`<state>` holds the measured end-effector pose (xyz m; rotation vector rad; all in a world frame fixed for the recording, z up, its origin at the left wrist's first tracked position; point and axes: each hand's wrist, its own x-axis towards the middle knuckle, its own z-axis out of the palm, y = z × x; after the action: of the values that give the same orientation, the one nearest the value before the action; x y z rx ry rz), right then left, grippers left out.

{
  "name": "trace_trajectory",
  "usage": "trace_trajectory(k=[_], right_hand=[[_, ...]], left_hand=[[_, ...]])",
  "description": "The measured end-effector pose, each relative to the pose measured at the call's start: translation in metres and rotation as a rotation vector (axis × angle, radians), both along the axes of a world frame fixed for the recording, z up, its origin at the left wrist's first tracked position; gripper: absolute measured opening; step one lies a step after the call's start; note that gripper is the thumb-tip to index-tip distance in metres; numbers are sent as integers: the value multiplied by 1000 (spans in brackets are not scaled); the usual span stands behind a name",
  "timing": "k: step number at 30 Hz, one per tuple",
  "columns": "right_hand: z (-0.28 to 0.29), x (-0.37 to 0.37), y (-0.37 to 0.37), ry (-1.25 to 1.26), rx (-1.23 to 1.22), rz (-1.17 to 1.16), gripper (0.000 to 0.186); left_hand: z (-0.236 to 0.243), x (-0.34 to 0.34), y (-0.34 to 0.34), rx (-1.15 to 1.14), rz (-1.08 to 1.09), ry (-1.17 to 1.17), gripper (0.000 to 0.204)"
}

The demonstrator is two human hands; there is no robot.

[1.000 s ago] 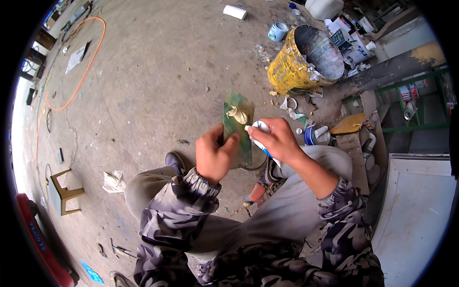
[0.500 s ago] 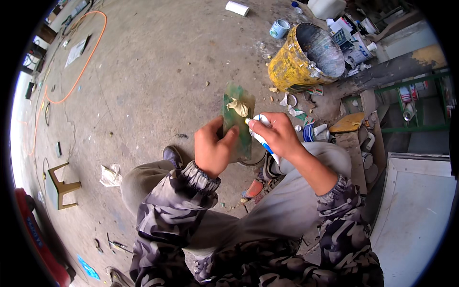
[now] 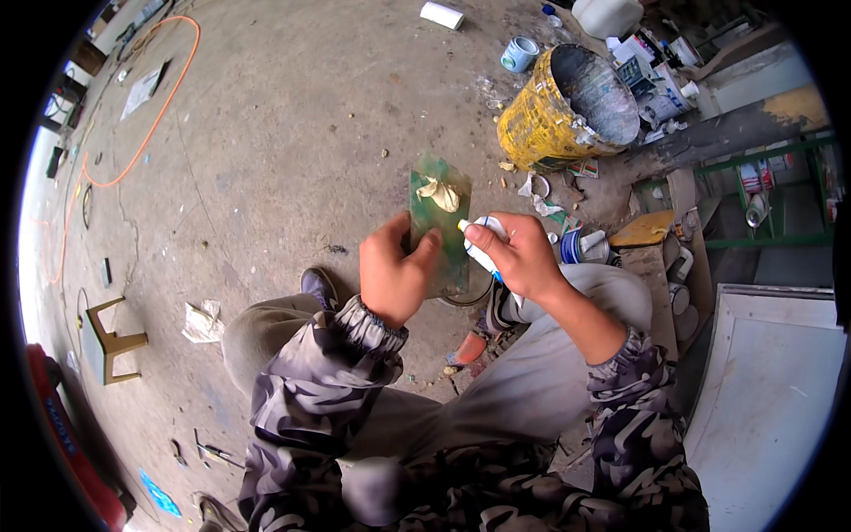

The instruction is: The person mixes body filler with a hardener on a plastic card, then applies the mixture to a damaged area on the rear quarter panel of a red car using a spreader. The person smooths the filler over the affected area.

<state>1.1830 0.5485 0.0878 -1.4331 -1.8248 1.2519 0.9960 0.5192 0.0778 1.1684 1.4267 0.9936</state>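
My left hand (image 3: 394, 277) is closed on the side of a thin green, see-through rectangular plate (image 3: 453, 266), thumb on its face. On the upper part of the plate lies a dollop of beige paste (image 3: 439, 195). My right hand (image 3: 521, 257) is wrapped round a crumpled white and blue squeeze tube (image 3: 480, 252), its thumb pressing near the neck. The tube's yellowish tip points left at the plate, just below the paste. Its lower end is partly hidden by my fingers.
Ahead to the right stands a paint-smeared yellow bucket (image 3: 538, 124), beside a light blue can (image 3: 519, 54) and scattered scraps. A white panel (image 3: 767, 399) leans at the right. On the left are a small stool (image 3: 108, 341) and an orange hose (image 3: 174, 111).
The tube's tip has shifted slightly right, away from the paste, and its lower end shows less. The plate has moved slightly. A blurred pale round shape has appeared low in front of my jacket.
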Motion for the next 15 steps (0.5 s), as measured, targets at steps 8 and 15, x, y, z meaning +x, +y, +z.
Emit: trace_trajectory(k=[8, 15], right_hand=[[-2, 0, 0, 42, 27, -20, 42], [0, 1, 3, 73, -12, -23, 43]], left_hand=[[-1, 0, -1, 15, 8, -18, 19], [0, 2, -1, -1, -3, -11, 19]])
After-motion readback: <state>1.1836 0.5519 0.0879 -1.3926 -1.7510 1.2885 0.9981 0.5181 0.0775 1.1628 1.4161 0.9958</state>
